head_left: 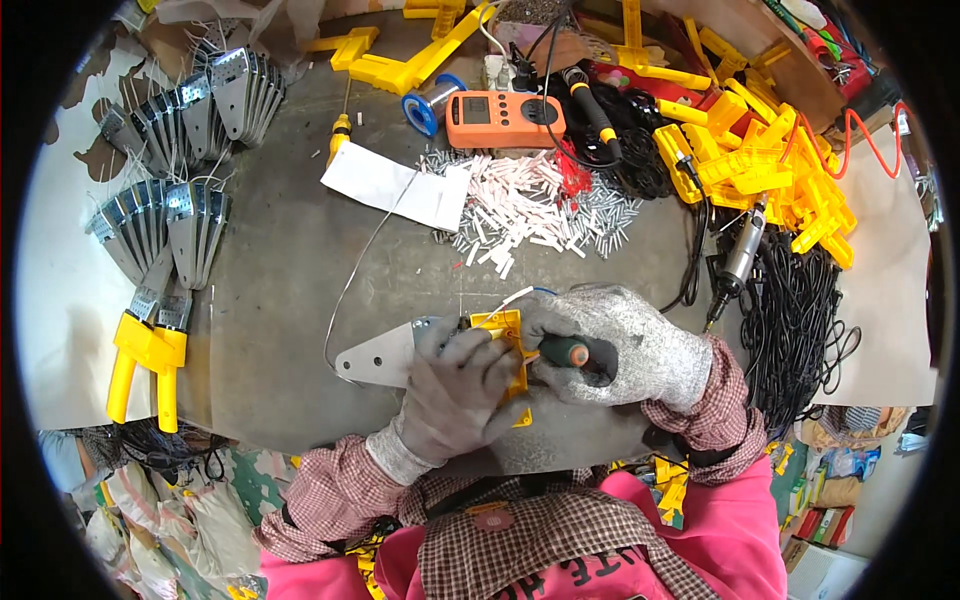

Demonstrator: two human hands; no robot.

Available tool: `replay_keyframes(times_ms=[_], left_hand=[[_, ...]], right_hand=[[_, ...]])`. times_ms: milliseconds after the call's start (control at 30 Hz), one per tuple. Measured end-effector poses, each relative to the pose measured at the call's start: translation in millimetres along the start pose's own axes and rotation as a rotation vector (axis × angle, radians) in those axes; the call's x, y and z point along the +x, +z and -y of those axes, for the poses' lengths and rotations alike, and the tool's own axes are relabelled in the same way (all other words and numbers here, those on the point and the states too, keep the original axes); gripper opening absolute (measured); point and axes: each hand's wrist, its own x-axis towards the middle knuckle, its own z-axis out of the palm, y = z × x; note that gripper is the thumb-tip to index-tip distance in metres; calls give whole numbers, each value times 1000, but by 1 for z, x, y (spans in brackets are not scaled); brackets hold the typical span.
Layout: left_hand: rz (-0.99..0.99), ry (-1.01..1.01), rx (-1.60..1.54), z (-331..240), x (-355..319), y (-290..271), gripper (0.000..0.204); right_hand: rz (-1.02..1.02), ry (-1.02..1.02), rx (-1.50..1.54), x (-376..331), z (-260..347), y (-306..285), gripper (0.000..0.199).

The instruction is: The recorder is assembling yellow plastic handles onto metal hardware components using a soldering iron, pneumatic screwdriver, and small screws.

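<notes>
My right hand [640,345], in a grey-white glove, is closed around a screwdriver [566,351] with a dark green and orange handle; its tip is hidden. Beneath it lies an open yellow plastic housing [508,321], partly covered by my hands. My left hand [455,385], also gloved, lies over the housing's left side, its fingers pressing on it and on the joined grey metal plate [378,357]. The plate tapers to the left and has round holes. A short white wire [512,299] with a blue end sticks up past the housing, and a thin grey wire [334,318] curves up from the plate.
White sleeves and metal pins [510,195] are heaped ahead, near an orange multimeter [500,120] and solder spool [430,108]. Right are yellow housings [745,150], an electric screwdriver [742,250] and black cables [790,330]. Metal plates [185,215] and yellow-handled pieces [150,355] lie left.
</notes>
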Motion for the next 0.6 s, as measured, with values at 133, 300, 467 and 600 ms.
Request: replay_keyframes(times_ms=[133, 300, 467, 600], left_hand=[[-180, -142, -423, -9, 64, -72, 44], [13, 166, 49, -39, 147, -27, 68], [-260, 238, -39, -27, 114, -99, 55], [263, 157, 90, -11, 8, -37, 57]], right_hand=[[230, 204, -2, 3, 10, -3, 50], [-8, 97, 5, -22, -13, 22, 60], [-364, 475, 731, 2, -35, -13, 38], [-329, 481, -300, -62, -29, -49, 47]])
